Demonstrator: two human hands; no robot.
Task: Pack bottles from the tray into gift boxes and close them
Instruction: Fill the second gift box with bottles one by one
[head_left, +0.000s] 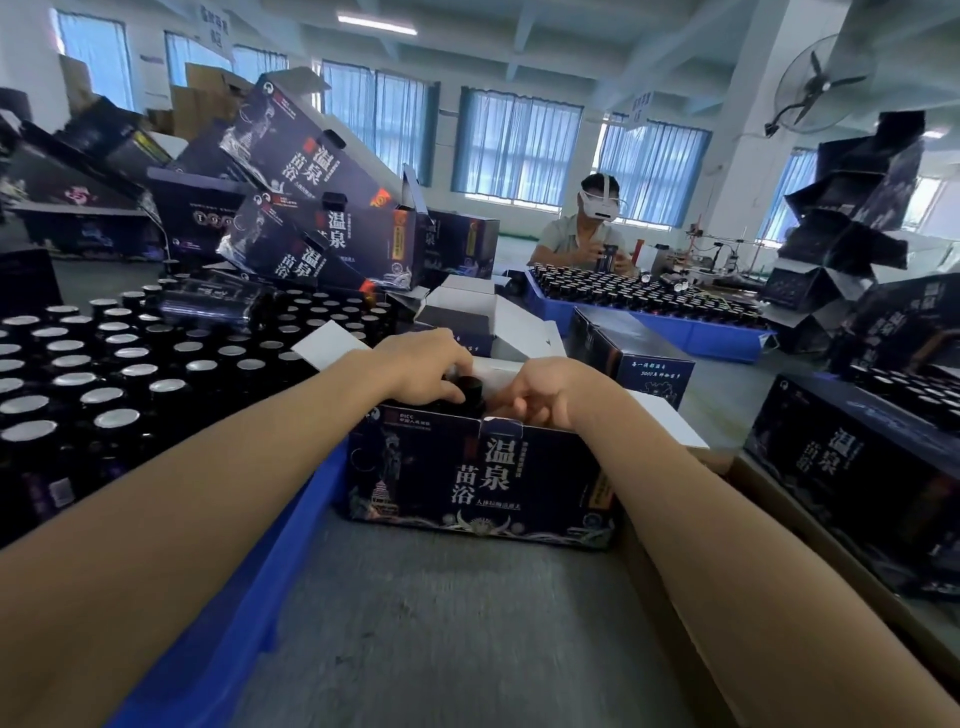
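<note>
Packing under way: your left grip (426, 370) pinches a bottle (471, 388) half-sunk in the open gift box (483, 480) beside the tray (234, 618). Your right grip (545, 396) curls inside the rim, its hold unclear. Next, likely: seat the bottle, then fold the flaps.

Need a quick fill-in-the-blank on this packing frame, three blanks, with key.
1. The left hand grips a dark bottle sitting in the gift box, whose top flaps stand ____.
2. The right hand grips that box's near rim, on the bottle's ____ side.
3. The tray holding the silver-capped bottles is ____ in colour.
Missing words: open; right; blue.
</note>
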